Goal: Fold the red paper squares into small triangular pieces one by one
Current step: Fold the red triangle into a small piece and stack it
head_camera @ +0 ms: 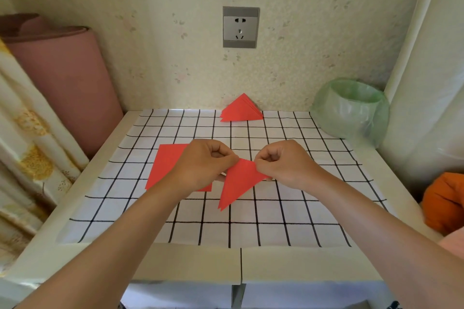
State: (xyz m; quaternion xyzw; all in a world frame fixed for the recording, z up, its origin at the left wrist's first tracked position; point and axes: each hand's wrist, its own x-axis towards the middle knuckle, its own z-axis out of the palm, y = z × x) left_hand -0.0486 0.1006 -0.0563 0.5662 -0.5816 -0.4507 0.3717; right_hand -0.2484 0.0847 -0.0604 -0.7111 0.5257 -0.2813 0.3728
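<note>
A red paper folded into a triangle [238,183] is held just above the checked cloth [251,223], point down toward me. My left hand [203,165] pinches its upper left corner. My right hand [283,163] pinches its upper right edge. A flat stack of red paper squares [167,165] lies on the cloth under and left of my left hand, partly hidden by it. A pile of folded red triangles [241,110] leans against the wall at the back of the table.
A bin lined with a green bag [351,108] stands at the back right. A pink roll [62,78] leans at the left. An orange cloth [444,203] lies off the table's right edge. A wall socket [240,27] is above.
</note>
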